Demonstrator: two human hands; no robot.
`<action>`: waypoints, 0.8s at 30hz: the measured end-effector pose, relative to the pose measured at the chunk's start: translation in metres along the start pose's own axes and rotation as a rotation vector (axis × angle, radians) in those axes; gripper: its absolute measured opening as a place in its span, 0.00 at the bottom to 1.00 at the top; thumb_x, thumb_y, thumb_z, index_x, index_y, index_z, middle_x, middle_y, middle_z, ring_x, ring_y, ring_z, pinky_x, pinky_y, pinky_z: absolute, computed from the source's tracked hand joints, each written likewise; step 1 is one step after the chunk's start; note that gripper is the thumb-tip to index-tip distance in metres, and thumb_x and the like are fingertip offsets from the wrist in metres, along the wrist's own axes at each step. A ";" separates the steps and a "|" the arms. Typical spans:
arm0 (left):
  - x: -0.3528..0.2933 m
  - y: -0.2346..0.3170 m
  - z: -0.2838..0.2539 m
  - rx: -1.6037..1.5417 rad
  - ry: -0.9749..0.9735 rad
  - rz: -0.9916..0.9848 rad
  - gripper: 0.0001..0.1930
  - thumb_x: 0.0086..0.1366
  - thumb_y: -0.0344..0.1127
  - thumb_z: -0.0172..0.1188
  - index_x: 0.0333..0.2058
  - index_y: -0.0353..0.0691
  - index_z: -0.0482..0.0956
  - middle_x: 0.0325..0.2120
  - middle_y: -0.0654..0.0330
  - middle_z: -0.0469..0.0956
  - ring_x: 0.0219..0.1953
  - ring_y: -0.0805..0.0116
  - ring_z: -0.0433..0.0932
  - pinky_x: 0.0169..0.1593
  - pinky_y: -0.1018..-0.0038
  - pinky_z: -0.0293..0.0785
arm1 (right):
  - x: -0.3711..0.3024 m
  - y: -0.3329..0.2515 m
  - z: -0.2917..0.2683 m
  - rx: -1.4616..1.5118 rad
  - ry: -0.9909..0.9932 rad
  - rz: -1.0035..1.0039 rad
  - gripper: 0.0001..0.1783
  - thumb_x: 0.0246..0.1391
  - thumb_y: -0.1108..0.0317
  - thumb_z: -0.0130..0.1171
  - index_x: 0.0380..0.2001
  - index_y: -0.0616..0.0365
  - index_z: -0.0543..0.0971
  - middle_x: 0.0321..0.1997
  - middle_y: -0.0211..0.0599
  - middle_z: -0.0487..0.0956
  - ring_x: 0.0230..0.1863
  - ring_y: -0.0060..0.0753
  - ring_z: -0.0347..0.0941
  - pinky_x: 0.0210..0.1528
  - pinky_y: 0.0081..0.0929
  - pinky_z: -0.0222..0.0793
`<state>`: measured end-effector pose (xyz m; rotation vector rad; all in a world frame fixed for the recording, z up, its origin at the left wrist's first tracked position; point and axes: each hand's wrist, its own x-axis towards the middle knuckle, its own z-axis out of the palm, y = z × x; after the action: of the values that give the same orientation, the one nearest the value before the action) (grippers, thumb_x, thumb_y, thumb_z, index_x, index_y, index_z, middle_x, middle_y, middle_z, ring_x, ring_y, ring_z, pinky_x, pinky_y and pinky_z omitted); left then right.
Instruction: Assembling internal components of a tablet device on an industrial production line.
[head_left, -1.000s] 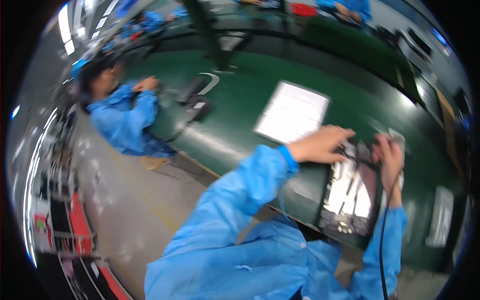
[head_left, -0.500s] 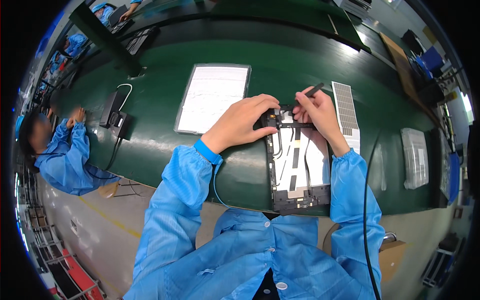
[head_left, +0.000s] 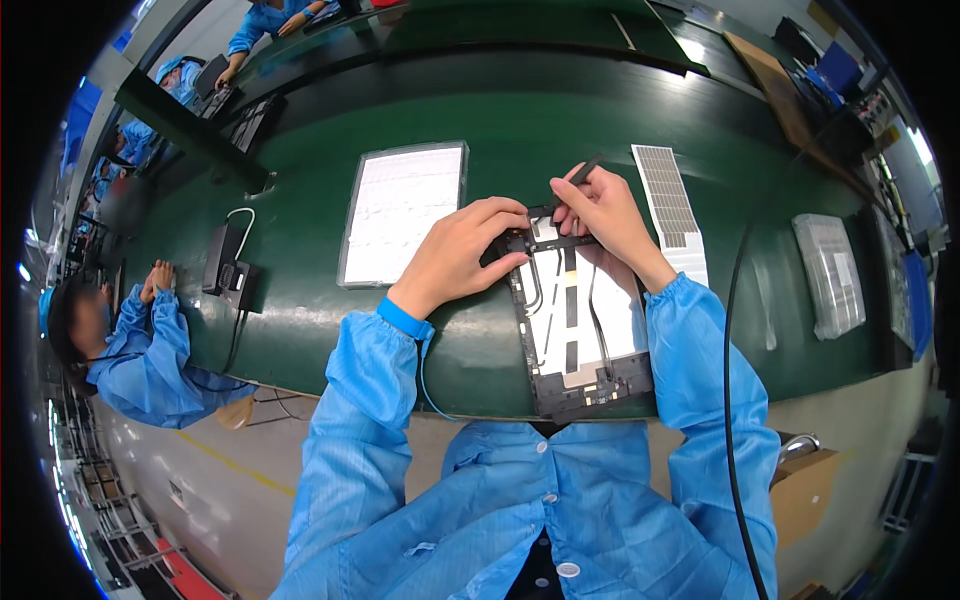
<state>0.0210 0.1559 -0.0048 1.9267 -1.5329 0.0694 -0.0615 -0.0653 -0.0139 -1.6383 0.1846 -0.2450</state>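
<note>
An opened tablet-like device (head_left: pixel 618 315) lies near the table's front edge, slightly tilted. It has a black frame, a silver inner plate, black strips and thin cables. My left hand (head_left: pixel 462 248) grips its far left corner, the thumb on the near side and the fingers bent over the far end. In my right hand (head_left: pixel 608 218) is a slim black pen-like tool (head_left: pixel 587 168), pinched by thumb and fingers; its upper end points up and right. The fingers hide its tip, over the device's far end. A blue wrist strap (head_left: pixel 404 319) circles my left wrist.
Beyond my left hand lies a white sheet in a clear sleeve (head_left: pixel 405 212). A label sheet (head_left: pixel 664 190) is right of my right hand. Farther right sits a clear plastic pack (head_left: pixel 828 278); a black cable (head_left: pixel 731 420) hangs before it. Black boxes (head_left: pixel 224 258) and a co-worker (head_left: pixel 150 355) are left.
The view has shifted, so the table things appear displaced. Both hands stay at the device's far end, the left gripping its corner and the right holding the black tool.
</note>
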 end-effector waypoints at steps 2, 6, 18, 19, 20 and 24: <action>0.000 -0.001 0.000 0.007 0.005 -0.002 0.17 0.58 0.38 0.69 0.45 0.41 0.78 0.47 0.58 0.78 0.47 0.56 0.80 0.48 0.65 0.79 | -0.001 -0.001 0.001 -0.051 0.011 0.007 0.12 0.64 0.62 0.62 0.35 0.61 0.76 0.24 0.33 0.81 0.21 0.15 0.74 0.21 0.11 0.65; 0.001 0.000 0.001 0.026 -0.002 0.013 0.16 0.58 0.38 0.68 0.44 0.42 0.80 0.47 0.59 0.78 0.47 0.56 0.80 0.48 0.65 0.79 | 0.000 0.003 0.000 -0.066 0.007 -0.003 0.14 0.64 0.62 0.61 0.34 0.65 0.77 0.24 0.35 0.82 0.22 0.18 0.77 0.24 0.16 0.70; 0.007 0.006 0.003 0.148 -0.055 0.089 0.11 0.61 0.35 0.64 0.43 0.45 0.85 0.47 0.61 0.79 0.50 0.57 0.77 0.52 0.63 0.75 | -0.004 0.003 0.004 -0.082 0.060 -0.121 0.10 0.63 0.66 0.62 0.36 0.63 0.78 0.24 0.33 0.81 0.22 0.17 0.75 0.23 0.16 0.69; 0.008 0.007 0.004 0.157 -0.054 0.104 0.12 0.61 0.33 0.63 0.45 0.45 0.85 0.48 0.60 0.79 0.51 0.56 0.77 0.54 0.62 0.74 | -0.006 0.003 0.003 -0.112 0.097 -0.197 0.10 0.63 0.66 0.62 0.36 0.64 0.78 0.24 0.33 0.81 0.23 0.17 0.75 0.23 0.17 0.69; 0.009 0.008 0.004 0.167 -0.057 0.118 0.14 0.61 0.31 0.63 0.46 0.44 0.84 0.49 0.59 0.79 0.53 0.56 0.76 0.57 0.62 0.72 | -0.008 0.002 0.002 -0.140 0.136 -0.272 0.10 0.63 0.67 0.62 0.37 0.64 0.78 0.24 0.33 0.81 0.23 0.17 0.76 0.23 0.17 0.70; 0.006 0.010 0.009 0.204 -0.028 0.155 0.11 0.62 0.31 0.62 0.43 0.39 0.83 0.46 0.60 0.81 0.54 0.55 0.76 0.58 0.62 0.71 | -0.016 -0.012 -0.022 -0.028 0.181 -0.272 0.09 0.63 0.66 0.62 0.39 0.61 0.79 0.29 0.34 0.83 0.26 0.18 0.78 0.26 0.16 0.70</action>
<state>0.0105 0.1447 -0.0045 1.9665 -1.7497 0.2767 -0.0831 -0.0811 -0.0008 -1.6679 0.1023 -0.6015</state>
